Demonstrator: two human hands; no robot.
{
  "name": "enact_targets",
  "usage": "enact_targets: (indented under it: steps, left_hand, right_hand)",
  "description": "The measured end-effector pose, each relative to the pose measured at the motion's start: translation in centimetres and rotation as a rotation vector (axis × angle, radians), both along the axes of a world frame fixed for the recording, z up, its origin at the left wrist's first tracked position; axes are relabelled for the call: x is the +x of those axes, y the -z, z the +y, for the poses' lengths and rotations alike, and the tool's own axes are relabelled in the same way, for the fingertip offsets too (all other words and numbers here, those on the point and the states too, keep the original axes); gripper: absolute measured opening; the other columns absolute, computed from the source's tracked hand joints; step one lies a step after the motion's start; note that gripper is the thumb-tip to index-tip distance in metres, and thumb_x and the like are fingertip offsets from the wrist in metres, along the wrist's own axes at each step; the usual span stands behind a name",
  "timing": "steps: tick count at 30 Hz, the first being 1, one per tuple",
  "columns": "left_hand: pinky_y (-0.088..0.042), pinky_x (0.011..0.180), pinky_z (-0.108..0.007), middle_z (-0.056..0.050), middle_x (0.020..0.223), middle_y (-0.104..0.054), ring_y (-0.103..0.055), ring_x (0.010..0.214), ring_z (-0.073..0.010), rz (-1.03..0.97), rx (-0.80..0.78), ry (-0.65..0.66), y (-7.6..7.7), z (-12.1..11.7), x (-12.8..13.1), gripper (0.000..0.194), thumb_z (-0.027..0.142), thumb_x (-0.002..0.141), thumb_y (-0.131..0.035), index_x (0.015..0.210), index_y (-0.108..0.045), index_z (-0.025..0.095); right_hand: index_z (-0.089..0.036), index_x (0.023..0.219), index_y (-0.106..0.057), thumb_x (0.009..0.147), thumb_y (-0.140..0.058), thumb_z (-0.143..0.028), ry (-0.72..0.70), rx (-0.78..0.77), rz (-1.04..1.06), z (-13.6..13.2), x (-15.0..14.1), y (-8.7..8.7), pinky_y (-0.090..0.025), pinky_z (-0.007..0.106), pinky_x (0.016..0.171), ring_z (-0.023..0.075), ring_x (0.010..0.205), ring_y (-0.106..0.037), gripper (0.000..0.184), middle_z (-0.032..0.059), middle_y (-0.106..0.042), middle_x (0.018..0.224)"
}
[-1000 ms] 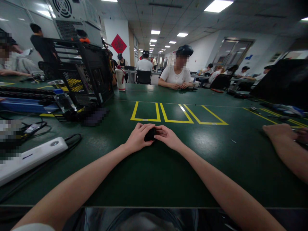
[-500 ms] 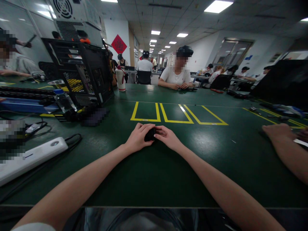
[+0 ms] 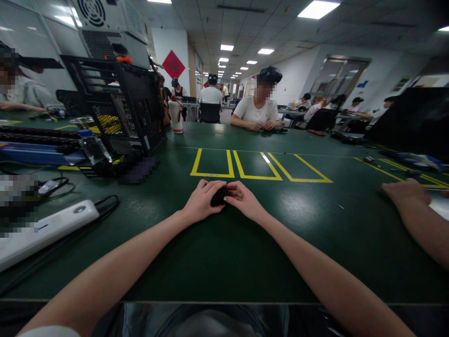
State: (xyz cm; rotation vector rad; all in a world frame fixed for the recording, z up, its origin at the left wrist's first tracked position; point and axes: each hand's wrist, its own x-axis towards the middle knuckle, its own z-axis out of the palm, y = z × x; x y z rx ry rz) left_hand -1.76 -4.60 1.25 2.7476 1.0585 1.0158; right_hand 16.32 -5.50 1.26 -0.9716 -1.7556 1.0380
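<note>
Black object point(image 3: 218, 197), just below mid-frame, and it's held two-handed: left hand point(image 3: 201, 202) curled round its left, right hand point(image 3: 244, 202) gripping its right side (yellow tape outlines point(image 3: 259, 177) higher up)!

We look from one camera worn on the person's head, facing forward and tilted down over the green tabletop point(image 3: 224, 262); closest beneath us, at the bottom edge, lies the lap point(image 3: 206, 323); our wide view holds the left hand point(image 3: 202, 201) and right hand point(image 3: 243, 202) near its middle, fairly close; beyond, it reaches a seated co-worker point(image 3: 257, 112) across the table and, at the top, the ceiling point(image 3: 242, 28).
</note>
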Motion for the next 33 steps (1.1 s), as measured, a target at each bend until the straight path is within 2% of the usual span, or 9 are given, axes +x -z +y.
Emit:
enact_targets:
  steps: [3,7,13,19,25,30,33]
  left_hand:
    - [-0.041,0.076,-0.038,-0.004,0.121,-0.047,-0.043,0.096,-0.0229,0.001,-0.013,-0.003,0.09,0.05,-0.05,0.066,0.024,0.066,-0.063,0.124,-0.032,0.027]
    - [-0.041,0.078,-0.039,-0.004,0.122,-0.046,-0.043,0.098,-0.0234,0.005,-0.020,0.000,0.19,0.15,-0.10,0.065,0.025,0.067,-0.063,0.124,-0.033,0.026]
    - [-0.040,0.079,-0.038,-0.003,0.121,-0.046,-0.042,0.097,-0.0227,0.009,-0.014,-0.001,0.11,0.14,-0.11,0.065,0.026,0.067,-0.062,0.124,-0.032,0.026]
    - [-0.041,0.078,-0.037,-0.004,0.121,-0.046,-0.042,0.097,-0.0224,0.010,-0.019,-0.004,0.01,0.03,-0.11,0.065,0.026,0.067,-0.062,0.124,-0.032,0.025]
    - [-0.041,0.078,-0.037,-0.003,0.121,-0.046,-0.042,0.096,-0.0223,0.008,-0.015,-0.006,0.06,0.06,-0.13,0.063,0.026,0.067,-0.062,0.124,-0.033,0.025]
    - [-0.041,0.079,-0.038,-0.003,0.121,-0.046,-0.042,0.097,-0.0230,0.008,-0.015,-0.002,0.09,0.05,-0.14,0.063,0.026,0.068,-0.061,0.124,-0.033,0.025]
    - [-0.041,0.078,-0.038,-0.003,0.121,-0.046,-0.042,0.096,-0.0229,0.002,-0.014,-0.002,0.05,0.02,-0.11,0.063,0.025,0.067,-0.062,0.124,-0.033,0.025]
  right_hand:
    - [-0.022,0.104,-0.048,0.072,-0.058,-0.021,0.002,-0.025,-0.041,-0.10,0.13,-0.16,-0.044,0.039,0.089,0.0172,0.100,-0.054,0.034,0.0040,-0.054,0.106]
    - [-0.022,0.101,-0.048,0.070,-0.060,-0.020,-0.047,-0.010,0.001,-0.26,0.13,-0.03,-0.045,0.037,0.088,0.0158,0.097,-0.056,0.033,0.0023,-0.054,0.102]
    - [-0.021,0.089,-0.050,0.073,-0.056,-0.024,-0.011,0.010,0.020,-0.11,-0.06,0.20,-0.047,0.035,0.084,0.0147,0.092,-0.058,0.017,0.0003,-0.056,0.094]
    - [-0.021,0.103,-0.048,0.073,-0.056,-0.021,0.014,-0.017,-0.044,-0.13,0.14,-0.07,-0.045,0.038,0.087,0.0170,0.100,-0.054,0.032,0.0039,-0.054,0.106]
    - [-0.021,0.098,-0.047,0.070,-0.060,-0.019,-0.037,0.000,0.005,-0.17,0.13,0.26,-0.046,0.035,0.087,0.0151,0.096,-0.056,0.031,0.0016,-0.054,0.100]
    - [-0.020,0.089,-0.049,0.072,-0.057,-0.022,-0.031,0.020,0.015,-0.13,0.04,0.28,-0.047,0.035,0.085,0.0143,0.091,-0.057,0.018,0.0003,-0.055,0.093]
    - [-0.022,0.093,-0.049,0.073,-0.056,-0.019,-0.011,0.044,-0.025,-0.15,0.09,0.08,-0.046,0.035,0.086,0.0150,0.095,-0.056,0.022,0.0008,-0.055,0.097]
